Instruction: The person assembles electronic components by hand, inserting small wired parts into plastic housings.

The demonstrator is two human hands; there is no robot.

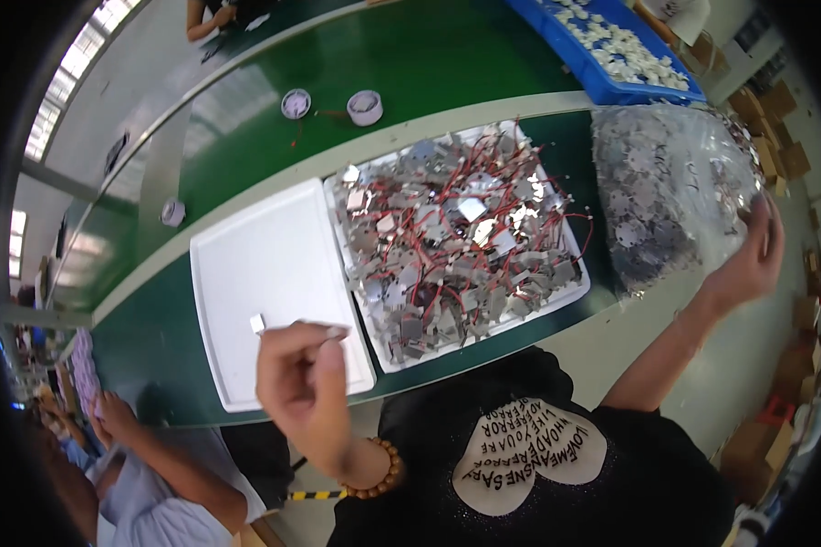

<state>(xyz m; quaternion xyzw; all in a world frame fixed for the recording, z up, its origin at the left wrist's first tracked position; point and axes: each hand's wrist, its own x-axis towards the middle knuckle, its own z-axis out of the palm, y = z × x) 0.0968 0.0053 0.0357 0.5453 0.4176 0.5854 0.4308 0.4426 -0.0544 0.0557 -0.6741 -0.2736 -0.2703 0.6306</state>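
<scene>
My left hand point(303, 387), a beaded bracelet at its wrist, is raised over the lower right corner of a white tray point(237, 237). Thumb and forefinger pinch a small thin metal plate point(337, 333). One small pale square piece point(257, 323) lies in that tray beside the fingers. At far right, the curled fingers of my right hand point(753, 255) touch the right edge of a clear plastic bag point(666, 182) full of flat grey metal plates. Whatever is between those fingertips is hidden. A second white tray point(470, 357) between them holds a heap of metal pieces with red wires point(456, 246).
Behind the trays runs a green conveyor belt point(246, 118) carrying round white reels point(365, 108). A blue bin point(602, 82) of small white parts stands at back right. Another person's arm point(169, 460) is at lower left; a person's hand point(221, 16) shows at the top. Cardboard boxes point(775, 118) line the right.
</scene>
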